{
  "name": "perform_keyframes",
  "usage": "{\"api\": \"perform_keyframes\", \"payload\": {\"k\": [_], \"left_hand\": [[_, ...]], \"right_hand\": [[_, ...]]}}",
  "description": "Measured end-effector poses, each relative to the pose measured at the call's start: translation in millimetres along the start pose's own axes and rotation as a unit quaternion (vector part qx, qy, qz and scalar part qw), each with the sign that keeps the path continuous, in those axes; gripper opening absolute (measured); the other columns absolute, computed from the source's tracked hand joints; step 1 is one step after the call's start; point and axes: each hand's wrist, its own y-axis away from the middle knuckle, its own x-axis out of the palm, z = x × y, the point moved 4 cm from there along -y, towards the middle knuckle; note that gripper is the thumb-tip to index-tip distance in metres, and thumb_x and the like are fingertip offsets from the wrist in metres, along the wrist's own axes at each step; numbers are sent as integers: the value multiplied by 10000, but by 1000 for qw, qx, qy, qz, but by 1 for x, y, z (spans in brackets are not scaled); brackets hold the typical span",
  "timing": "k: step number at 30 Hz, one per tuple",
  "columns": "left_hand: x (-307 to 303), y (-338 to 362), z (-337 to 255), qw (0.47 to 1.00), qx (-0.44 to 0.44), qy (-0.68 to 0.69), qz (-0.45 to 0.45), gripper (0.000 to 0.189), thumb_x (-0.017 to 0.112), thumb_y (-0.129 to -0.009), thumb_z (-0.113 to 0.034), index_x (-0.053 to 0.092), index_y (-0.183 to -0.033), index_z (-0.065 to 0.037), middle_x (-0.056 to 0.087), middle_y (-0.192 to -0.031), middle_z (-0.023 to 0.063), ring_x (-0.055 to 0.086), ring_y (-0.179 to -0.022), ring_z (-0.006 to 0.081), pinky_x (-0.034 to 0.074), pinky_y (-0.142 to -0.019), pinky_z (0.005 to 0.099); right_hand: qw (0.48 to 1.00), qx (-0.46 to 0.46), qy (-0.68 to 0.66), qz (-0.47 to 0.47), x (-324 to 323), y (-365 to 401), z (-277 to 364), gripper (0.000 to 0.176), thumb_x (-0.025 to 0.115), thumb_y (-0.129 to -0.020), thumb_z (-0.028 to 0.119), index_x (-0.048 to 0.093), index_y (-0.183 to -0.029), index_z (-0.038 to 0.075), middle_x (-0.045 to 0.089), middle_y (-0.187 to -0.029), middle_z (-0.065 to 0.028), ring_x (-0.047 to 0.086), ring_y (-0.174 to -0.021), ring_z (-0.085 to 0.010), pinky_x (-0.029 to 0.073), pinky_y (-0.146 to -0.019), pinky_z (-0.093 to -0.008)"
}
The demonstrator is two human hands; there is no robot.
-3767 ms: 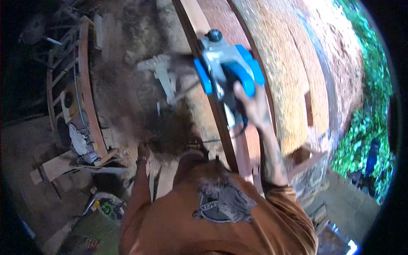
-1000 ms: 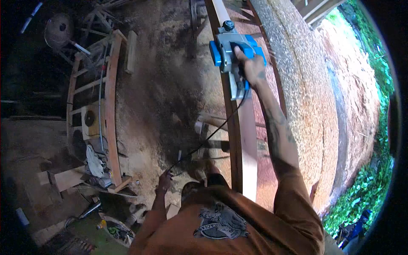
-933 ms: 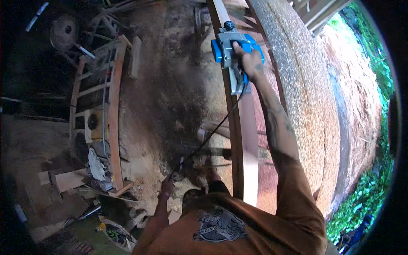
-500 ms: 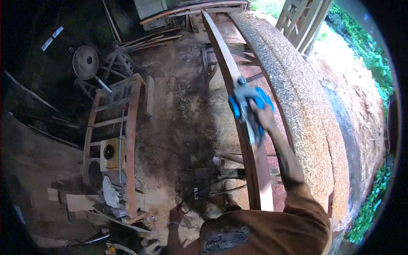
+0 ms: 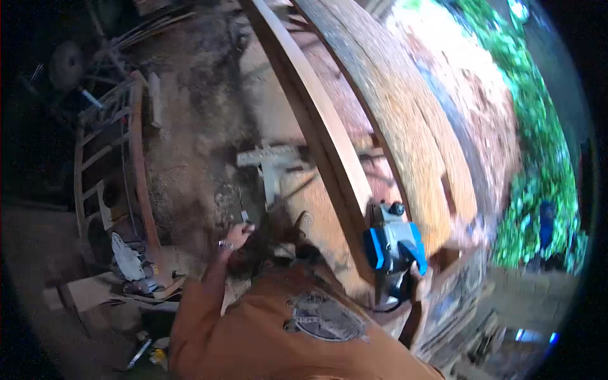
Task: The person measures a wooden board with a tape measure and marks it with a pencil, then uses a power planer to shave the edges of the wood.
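Observation:
My right hand (image 5: 420,278) is closed around the handle of a blue and grey electric hand planer (image 5: 396,244). The planer rests at the near end of a long wooden beam (image 5: 310,95), low and right of the middle of the view. The beam's pale upper face runs away toward the top left. My left hand (image 5: 237,235) hangs over the floor beside my body, well apart from the beam. Its fingers look loosely apart with nothing in them, though they are small and blurred.
A wide slab with a rough, shaving-covered surface (image 5: 392,95) lies right of the beam. A wooden trestle (image 5: 269,158) stands on the left side of the beam. Further left is a wooden frame (image 5: 136,158) with a white bag (image 5: 126,258) near its end. Green plants (image 5: 538,209) grow at the right.
The planer has come back along the beam from its middle to the near end, with my right hand on it. The view has turned, and my left hand shows more clearly.

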Motion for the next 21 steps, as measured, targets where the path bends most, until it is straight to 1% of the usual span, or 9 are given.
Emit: {"api": "perform_keyframes", "payload": {"k": [3,4,6,8,9,11,14,18,21], "left_hand": [[21,5,-33,996,-21,-64,59,402,622,-942,-373,647,-1138,-23,692,-1024,258,663,-992,417,496,-854,474],[36,4,-38,995,-2,-72,75,390,626,-941,-375,658,-1108,-24,687,-991,261,654,-962,435,494,-840,482],[62,15,-68,991,24,-86,101,369,601,-954,-362,668,-1128,-43,688,-996,255,649,-963,440,499,-849,465],[90,29,-94,985,59,-110,118,380,576,-966,-362,666,-1170,-55,693,-1031,248,648,-996,432,502,-875,450],[108,32,-94,981,92,-126,118,393,581,-964,-378,664,-1162,-49,691,-1028,249,643,-998,437,500,-877,461],[139,23,-89,973,121,-139,142,430,585,-963,-425,660,-1127,-35,677,-1025,268,613,-1022,469,486,-888,503],[170,37,-96,975,55,-133,167,434,576,-968,-423,652,-1085,-12,666,-968,275,619,-961,477,479,-843,510],[202,64,-82,979,16,-149,135,417,551,-986,-428,657,-1058,-31,663,-970,272,616,-971,476,481,-821,508],[205,100,-78,991,10,-104,86,426,529,-1000,-431,647,-1014,-22,654,-961,278,614,-974,484,474,-797,515]], "right_hand": [[995,72,44,-53,-48,75,-57,289,746,-870,296,621,-960,51,577,-887,-21,541,-813,-155,447,-750,-332],[988,152,9,17,-55,97,-49,330,740,-876,321,592,-972,42,574,-845,-21,535,-742,-145,453,-689,-325],[996,88,32,-1,-93,123,-119,390,740,-883,350,563,-1026,33,559,-763,-10,507,-625,-111,442,-574,-309],[994,103,34,6,-109,155,-119,433,754,-876,365,565,-1055,19,564,-757,-13,517,-617,-111,448,-562,-305],[991,102,68,-56,-112,172,-118,443,762,-871,372,573,-1050,13,570,-764,-17,528,-628,-114,453,-571,-302],[988,155,4,1,-116,173,-153,419,778,-843,343,615,-1027,3,559,-752,10,511,-641,-101,437,-577,-294],[993,101,27,55,-117,167,-149,281,738,-806,232,678,-931,-13,509,-708,55,427,-647,-68,386,-565,-285],[987,98,20,129,-131,164,-165,542,819,-799,458,681,-999,-26,568,-742,22,478,-680,-81,417,-601,-291],[986,80,16,146,-130,154,-170,504,807,-822,449,676,-965,-17,580,-727,4,494,-673,-98,441,-614,-307]]}}
